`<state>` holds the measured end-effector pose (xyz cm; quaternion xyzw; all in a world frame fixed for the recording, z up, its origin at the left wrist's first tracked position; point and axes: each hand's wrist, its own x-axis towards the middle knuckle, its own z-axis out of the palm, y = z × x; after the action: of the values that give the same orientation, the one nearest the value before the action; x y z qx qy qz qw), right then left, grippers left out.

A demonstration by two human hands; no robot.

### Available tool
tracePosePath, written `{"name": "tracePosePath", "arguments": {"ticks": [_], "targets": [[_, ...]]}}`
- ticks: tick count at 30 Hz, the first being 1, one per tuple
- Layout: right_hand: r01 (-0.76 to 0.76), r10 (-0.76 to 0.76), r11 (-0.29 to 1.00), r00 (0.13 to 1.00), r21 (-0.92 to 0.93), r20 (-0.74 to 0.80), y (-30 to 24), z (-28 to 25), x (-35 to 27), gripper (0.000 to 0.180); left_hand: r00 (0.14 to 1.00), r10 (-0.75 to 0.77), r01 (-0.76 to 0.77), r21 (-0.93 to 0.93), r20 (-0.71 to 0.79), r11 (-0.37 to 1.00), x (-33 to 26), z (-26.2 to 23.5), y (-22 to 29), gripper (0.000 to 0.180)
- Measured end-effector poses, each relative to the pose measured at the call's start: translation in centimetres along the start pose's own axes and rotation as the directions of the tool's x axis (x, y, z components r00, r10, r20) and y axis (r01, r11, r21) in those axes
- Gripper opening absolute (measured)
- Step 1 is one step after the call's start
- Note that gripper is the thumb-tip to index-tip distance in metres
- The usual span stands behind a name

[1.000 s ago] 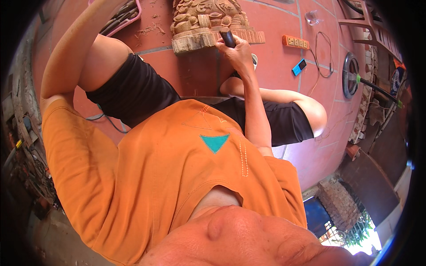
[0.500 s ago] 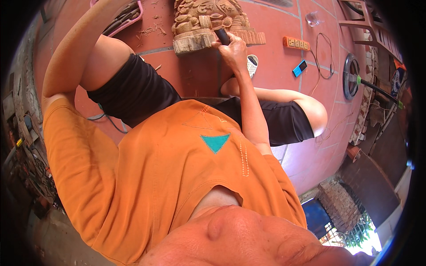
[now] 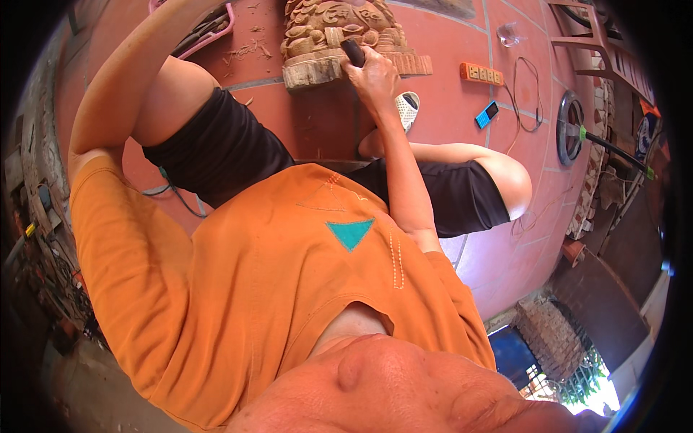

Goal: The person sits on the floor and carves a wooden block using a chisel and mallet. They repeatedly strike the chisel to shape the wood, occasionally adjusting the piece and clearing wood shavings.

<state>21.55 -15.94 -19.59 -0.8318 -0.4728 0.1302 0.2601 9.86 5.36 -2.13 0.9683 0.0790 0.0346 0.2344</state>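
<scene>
A brown wood carving (image 3: 339,43) stands on the floor ahead of me, with relief shapes above a pale, rough base. My right hand (image 3: 375,78) is closed round a black cylindrical tool handle (image 3: 352,53) at the carving's near face; the tool's working end cannot be made out. My left arm (image 3: 126,79) is raised and runs out past the top edge. A small skin-coloured patch at that edge, over the carving, may belong to my left hand, whose fingers are hidden.
Wood shavings (image 3: 249,50) lie left of the carving, near a pink basket (image 3: 229,22) with tools. To the right are an orange power strip (image 3: 481,73) with its cord, a blue phone (image 3: 487,114), a clear glass (image 3: 509,34), a pink plastic chair (image 3: 595,43) and a black ring-shaped base (image 3: 570,128).
My right hand has shifted slightly left and up with the black handle, uncovering more of the white shoe behind it. A skin-coloured patch now shows at the top edge above the carving.
</scene>
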Motion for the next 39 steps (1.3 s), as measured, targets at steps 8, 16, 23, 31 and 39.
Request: {"name": "tracePosePath", "arguments": {"ticks": [8, 16, 23, 31, 39], "targets": [[0.029, -0.029, 1.0, 0.999, 0.003, -0.022, 0.8, 0.5, 0.3, 0.031, 0.999, 0.032, -0.032, 0.011, -0.043, 0.999, -0.4, 0.3, -0.4, 0.066], [-0.226, 0.232, 0.235, 0.957, 0.945, 0.172, 2.2, -2.0, 1.1, 0.027, 0.999, -0.023, 0.023, 0.006, -0.026, 1.0, -0.9, -0.6, -0.3, 0.065], [-0.067, 0.21, 0.193, 0.977, 0.979, 0.025, 1.5, -2.4, 0.8, 0.027, 0.999, -0.049, 0.05, 0.011, -0.006, 0.999, -0.9, -0.8, 0.2, 0.067], [-0.057, 0.198, 0.417, 0.98, 0.907, -0.03, 0.5, -1.2, -0.2, 0.019, 1.0, 0.003, -0.003, 0.032, -0.016, 0.999, -0.6, -0.2, -0.3, 0.064], [-0.02, 0.154, 0.453, 0.986, 0.891, -0.057, 0.1, -0.6, 0.1, 0.017, 1.0, -0.01, 0.011, -0.024, 0.016, 1.0, -0.2, 0.4, 0.8, 0.067]]}}
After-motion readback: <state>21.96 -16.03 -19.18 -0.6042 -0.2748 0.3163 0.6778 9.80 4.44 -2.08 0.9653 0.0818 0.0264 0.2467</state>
